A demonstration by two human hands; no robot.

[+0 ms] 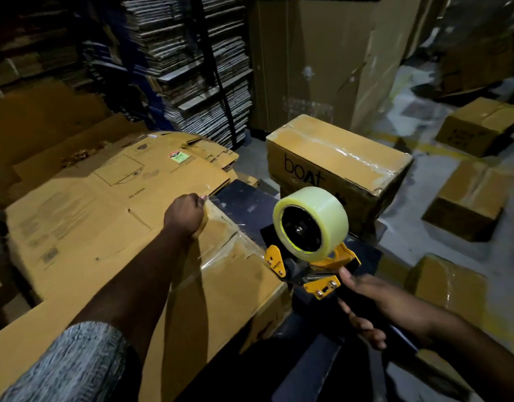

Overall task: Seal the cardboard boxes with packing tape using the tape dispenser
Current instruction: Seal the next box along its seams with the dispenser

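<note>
Tape (218,242) stretches between my hands: left hand (186,214) pinches its end on the box (226,285), right hand (377,309) grips the dispenser (310,250).

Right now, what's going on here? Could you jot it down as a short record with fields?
Place: dim storeroom with stacked flat cardboard
Left hand: fist closed on the edge of a cardboard box, apparently holding down tape
Right hand: grips the tape dispenser
Tape roll: clear, nearly full
Taped box: behind the dispenser, marked "boat", sealed on top
Other boxes: on the floor to the right
</note>
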